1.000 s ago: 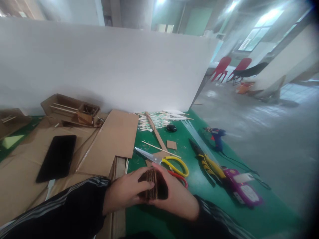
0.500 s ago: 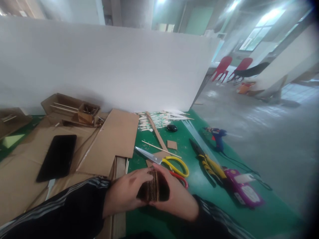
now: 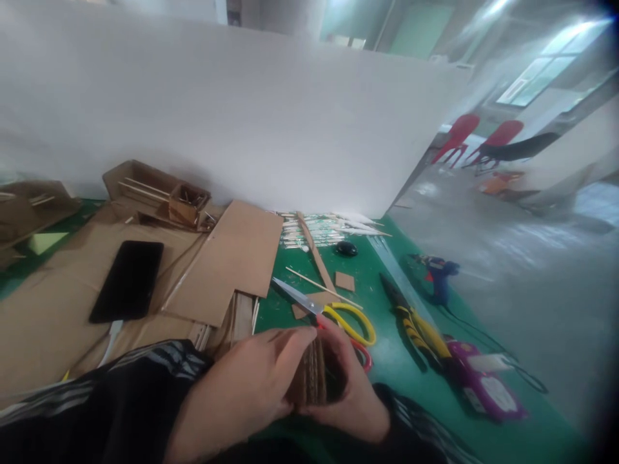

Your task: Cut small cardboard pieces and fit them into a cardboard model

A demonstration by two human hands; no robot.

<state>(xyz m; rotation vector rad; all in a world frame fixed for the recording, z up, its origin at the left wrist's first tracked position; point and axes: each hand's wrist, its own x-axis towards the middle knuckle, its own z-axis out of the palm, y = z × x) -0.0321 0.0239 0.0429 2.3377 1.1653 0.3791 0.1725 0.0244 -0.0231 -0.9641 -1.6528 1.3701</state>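
Between my two hands is a small stack of cardboard pieces (image 3: 315, 374), standing on edge with the layered edges facing up. My left hand (image 3: 246, 380) grips it from the left, its fingers over the near face. My right hand (image 3: 355, 386) curls round the right side, thumb and fingertips at the far and near ends. Parts of the stack are hidden behind the fingers. Just beyond the hands lie scissors (image 3: 309, 303) with yellow and red handles, partly covered by my right hand. A small cardboard square (image 3: 345, 281) and a thin wooden stick (image 3: 324, 287) lie farther off.
Pliers (image 3: 416, 328), a purple device (image 3: 488, 383) and a glue gun (image 3: 439, 277) lie to the right. On the left are a phone (image 3: 128, 280), cardboard sheets (image 3: 232, 258) and a cardboard box (image 3: 145, 187). A white panel (image 3: 242, 116) stands behind the green table (image 3: 387, 425).
The view has shifted, so the table things appear farther right. My left hand has turned more over the cardboard stack; both hands still hold it.
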